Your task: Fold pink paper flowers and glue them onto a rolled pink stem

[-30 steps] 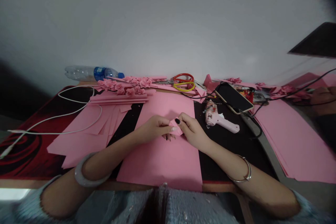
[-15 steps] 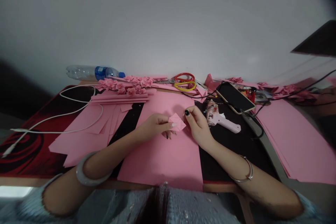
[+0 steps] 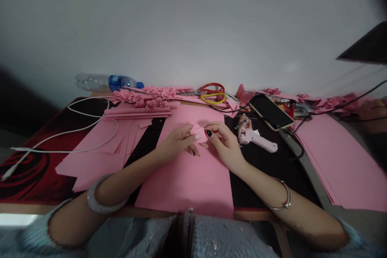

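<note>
A small folded piece of pink paper point(image 3: 198, 132) is pinched between the thumb and fingers of my left hand point(image 3: 178, 141). My right hand point(image 3: 225, 143) has its thumb and forefinger pressed together at the paper's right edge, with the other fingers curled. Creases and a pointed top corner show on the folded piece; its underside is hidden by my fingers. Both hands are just above a large pink sheet point(image 3: 187, 181) that lies across the dark mat.
A pale glue gun point(image 3: 256, 140) and a phone point(image 3: 271, 112) lie on the right. Behind are scissors point(image 3: 213, 93), paper flowers point(image 3: 151, 98) and a plastic bottle point(image 3: 99, 82). Pink sheets point(image 3: 347, 165) sit far right, cut papers point(image 3: 99, 161) and a white cable point(image 3: 60, 151) left. Another person's hand point(image 3: 373, 113) is at the right edge.
My right hand has moved left, from beside the folded paper onto its right edge. The folded paper has shifted slightly left and up and has turned a little.
</note>
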`<state>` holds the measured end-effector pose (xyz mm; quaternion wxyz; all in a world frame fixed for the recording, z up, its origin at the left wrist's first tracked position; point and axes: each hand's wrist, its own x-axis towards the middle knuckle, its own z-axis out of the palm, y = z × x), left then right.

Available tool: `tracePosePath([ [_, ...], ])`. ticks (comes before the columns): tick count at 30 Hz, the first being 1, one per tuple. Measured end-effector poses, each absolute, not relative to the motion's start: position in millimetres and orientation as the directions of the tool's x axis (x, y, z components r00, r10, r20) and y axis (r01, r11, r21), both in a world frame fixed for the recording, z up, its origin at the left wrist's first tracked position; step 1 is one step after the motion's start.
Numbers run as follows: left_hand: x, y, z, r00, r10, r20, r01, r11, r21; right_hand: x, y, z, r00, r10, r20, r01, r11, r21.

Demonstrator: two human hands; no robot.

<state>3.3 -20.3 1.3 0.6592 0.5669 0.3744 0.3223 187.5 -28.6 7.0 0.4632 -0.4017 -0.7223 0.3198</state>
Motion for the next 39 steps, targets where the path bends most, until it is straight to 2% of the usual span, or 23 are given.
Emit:
tracePosePath([
  [6, 5.4, -22.8, 3.8, 0.535, 0.835, -0.128, 0.07, 0.107, 0.992, 184.7, -32.4, 8.5, -0.266, 0.911, 0.316, 0.134, 0.36, -0.923],
  [16, 7.6, -28.6, 5.4, 0.52, 0.832, -0.193, 0.202, 0.1, 0.974, 182.4, -31.1, 7.3, -0.234, 0.944, 0.231, 0.023, 0.243, -0.97],
  [26, 7.8, -27.5, 6.0, 0.512, 0.834, -0.205, 0.219, 0.103, 0.97, 179.5, -32.0, 7.3, -0.248, 0.954, 0.17, -0.066, 0.159, -0.985],
  [30, 7.3, -28.0, 7.7, 0.521, 0.832, -0.192, 0.221, 0.086, 0.971, 179.9, -31.2, 5.8, -0.251, 0.951, 0.179, -0.062, 0.168, -0.984],
  [39, 5.6, -27.1, 5.4, 0.575, 0.795, -0.195, 0.164, 0.121, 0.979, 180.0, -31.3, 7.0, -0.24, 0.921, 0.308, 0.025, 0.323, -0.946],
])
